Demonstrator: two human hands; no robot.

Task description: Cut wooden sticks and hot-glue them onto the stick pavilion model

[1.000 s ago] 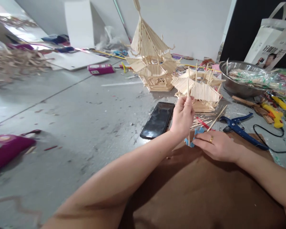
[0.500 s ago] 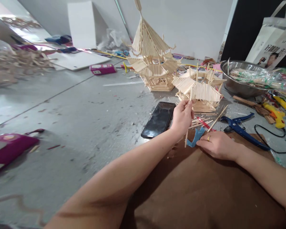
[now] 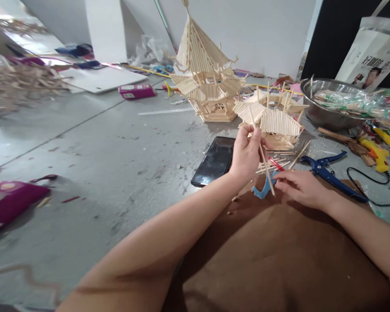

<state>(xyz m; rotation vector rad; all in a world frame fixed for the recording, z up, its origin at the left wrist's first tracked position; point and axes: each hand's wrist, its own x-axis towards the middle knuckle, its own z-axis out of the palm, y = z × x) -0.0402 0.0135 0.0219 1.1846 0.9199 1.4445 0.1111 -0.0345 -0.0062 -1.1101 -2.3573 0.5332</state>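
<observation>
A thin wooden stick [image 3: 263, 156] slants down to the right, pinched between the thumb and fingers of my left hand [image 3: 247, 149]. Just right of the stick's lower end is my right hand [image 3: 300, 188], its fingers apart with nothing visible in them. A crumpled blue piece [image 3: 262, 190] lies beneath the stick, close to my right fingertips. Behind my left hand stands a low roofed stick model [image 3: 279, 122] with upright sticks on top. Several loose sticks [image 3: 263, 166] and a red strip [image 3: 276, 164] lie between my hands and that model.
A phone [image 3: 212, 162] lies left of my left hand. Blue cutters [image 3: 331, 175], a yellow glue gun [image 3: 378, 156] and a metal bowl [image 3: 321, 117] of wrapped sticks are at right. A tall pagoda model [image 3: 204, 93] stands behind; brown sheet [image 3: 279, 255] lies in front.
The stick in my left hand has swung from near upright to a slant, its lower end moving right. My right hand has shifted slightly right and up, off the blue piece, its fingers spreading.
</observation>
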